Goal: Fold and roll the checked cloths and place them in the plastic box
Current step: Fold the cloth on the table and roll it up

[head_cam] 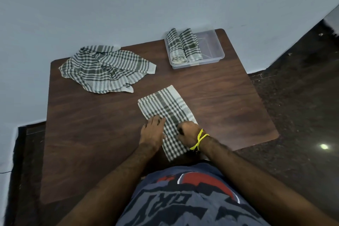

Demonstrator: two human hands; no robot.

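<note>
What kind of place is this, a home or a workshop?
Probably a plain room in a home, though it's hard to be sure: a small wooden table against a bare wall, a dark polished floor, and checked cloths being folded.

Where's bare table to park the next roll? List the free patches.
Free: the table's right side, between the folded cloth and the right edge, below the plastic box; also the near-left, below the crumpled cloth. Crowded: around both hands.
</note>
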